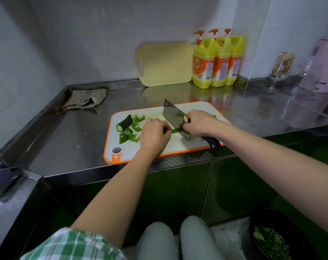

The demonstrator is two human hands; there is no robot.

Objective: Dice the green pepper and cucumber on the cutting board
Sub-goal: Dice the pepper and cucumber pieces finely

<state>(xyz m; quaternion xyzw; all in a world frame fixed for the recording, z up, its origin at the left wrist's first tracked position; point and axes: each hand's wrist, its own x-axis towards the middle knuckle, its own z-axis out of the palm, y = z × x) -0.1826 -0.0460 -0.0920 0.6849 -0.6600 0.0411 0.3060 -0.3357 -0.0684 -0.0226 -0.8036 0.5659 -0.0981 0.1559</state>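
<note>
A white cutting board with an orange rim [178,147] lies on the steel counter. My left hand [154,133] holds a green pepper strip [175,130] down on the board, fingers curled over it. My right hand [200,125] grips the black handle of a cleaver [175,119], whose blade stands across the strip just right of my left fingers. A cucumber piece [124,123] and several green pepper chunks [133,129] lie on the board's left side. A little green shows behind my right hand.
A beige cutting board [165,62] leans on the back wall beside three yellow detergent bottles [216,61]. A crumpled cloth [86,99] lies at the back left. A glass [280,69] and pink appliance [320,68] stand at right. A black bowl [277,239] of diced greens sits low right.
</note>
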